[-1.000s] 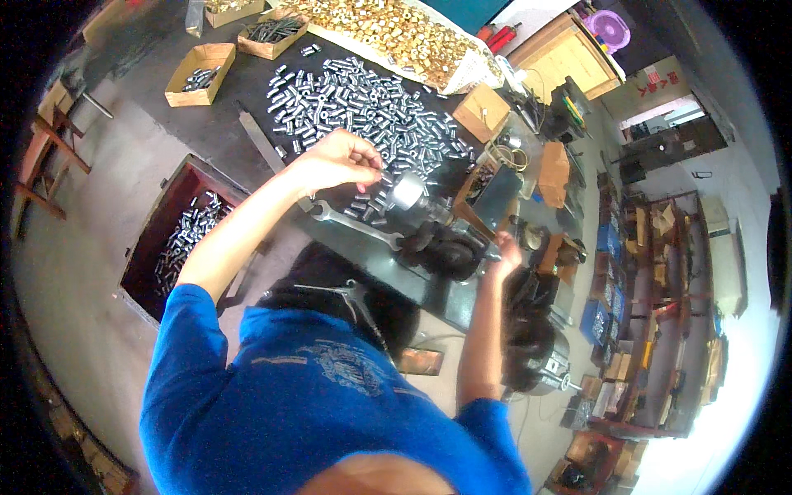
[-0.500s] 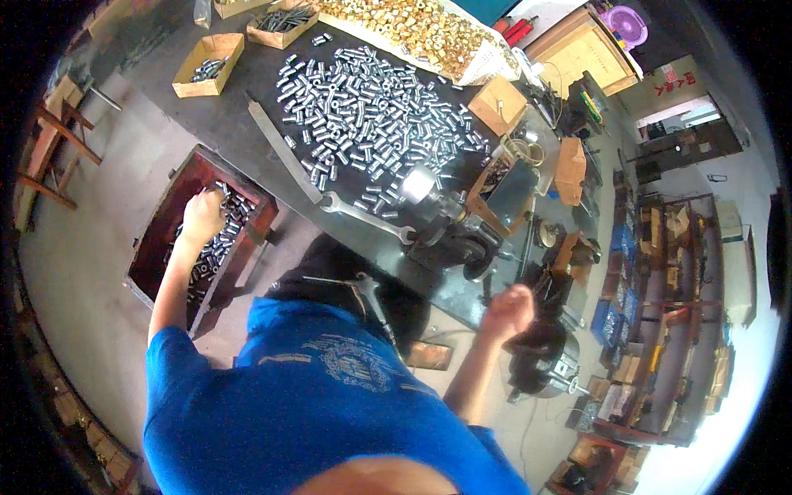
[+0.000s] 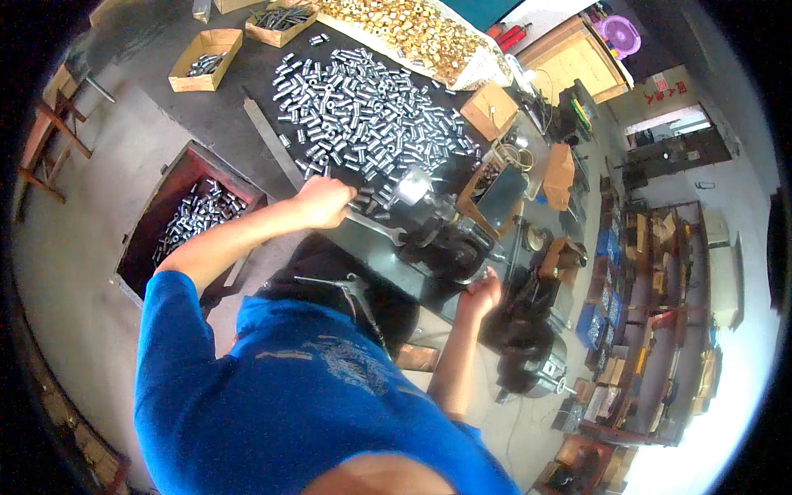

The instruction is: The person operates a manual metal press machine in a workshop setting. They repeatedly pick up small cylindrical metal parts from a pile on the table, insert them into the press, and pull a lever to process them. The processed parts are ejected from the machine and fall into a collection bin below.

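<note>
Left hand (image 3: 323,202) closes around the wrench-like lever (image 3: 375,225) by the black press (image 3: 441,247); right hand (image 3: 481,293) cups its edge, grip unclear. Pull steadily, keeping fingers off the steel sleeves (image 3: 371,115).

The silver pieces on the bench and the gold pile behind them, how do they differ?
The silver pieces are bright steel-grey and scattered loosely in a thin layer over the dark bench; the gold pile is brass-yellow, heaped more densely on a pale sheet. Both are masses of small metal parts.

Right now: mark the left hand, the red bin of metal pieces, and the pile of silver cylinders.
left hand (image 3: 324,203), head view, back of the knuckles.
red bin (image 3: 165,190), head view, upper rim.
pile of silver cylinders (image 3: 363,115), head view, middle of the heap.
</note>
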The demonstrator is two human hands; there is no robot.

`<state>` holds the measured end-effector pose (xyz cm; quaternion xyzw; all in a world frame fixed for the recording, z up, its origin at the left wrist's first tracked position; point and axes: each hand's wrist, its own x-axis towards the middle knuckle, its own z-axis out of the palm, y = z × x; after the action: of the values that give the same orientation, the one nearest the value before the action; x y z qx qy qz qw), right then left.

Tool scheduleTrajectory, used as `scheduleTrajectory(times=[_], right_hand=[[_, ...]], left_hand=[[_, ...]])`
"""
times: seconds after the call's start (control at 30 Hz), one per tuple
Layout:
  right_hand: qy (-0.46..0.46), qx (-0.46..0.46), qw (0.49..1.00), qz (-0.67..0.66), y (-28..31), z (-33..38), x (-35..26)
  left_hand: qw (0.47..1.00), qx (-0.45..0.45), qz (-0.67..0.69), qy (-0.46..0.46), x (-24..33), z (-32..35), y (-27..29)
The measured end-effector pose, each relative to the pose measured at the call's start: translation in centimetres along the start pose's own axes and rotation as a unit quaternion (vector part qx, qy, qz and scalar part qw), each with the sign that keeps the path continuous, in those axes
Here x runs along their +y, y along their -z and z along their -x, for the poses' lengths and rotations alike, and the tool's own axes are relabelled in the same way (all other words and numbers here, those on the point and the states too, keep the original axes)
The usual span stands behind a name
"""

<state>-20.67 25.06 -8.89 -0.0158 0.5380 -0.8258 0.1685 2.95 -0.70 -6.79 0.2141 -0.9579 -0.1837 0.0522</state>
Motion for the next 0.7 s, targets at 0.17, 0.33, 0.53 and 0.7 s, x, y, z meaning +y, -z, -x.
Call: scheduleTrajectory(times=[0.17, 0.33, 0.53, 0.7], right_hand=[[-0.027, 0.003, 1.0, -0.014, -0.4, 1.1, -0.5], [-0.037, -0.038, 0.998, -0.028, 0.9, 0.4, -0.3], [-0.043, -0.002, 0.999, -0.014, 0.7, 0.1, -0.3], [-0.04, 0.013, 0.999, -0.026, 0.2, 0.9, -0.7]], left_hand=[[0.999, 0.021, 0.036, -0.022, -1.0, -0.1, -0.2], [0.984, 0.11, 0.138, -0.004, -0.5, 0.9, 0.2], [0.991, 0.098, 0.082, -0.049, 0.2, 0.9, -0.1], [0.997, 0.058, 0.019, -0.056, 1.0, 0.7, 1.0]])
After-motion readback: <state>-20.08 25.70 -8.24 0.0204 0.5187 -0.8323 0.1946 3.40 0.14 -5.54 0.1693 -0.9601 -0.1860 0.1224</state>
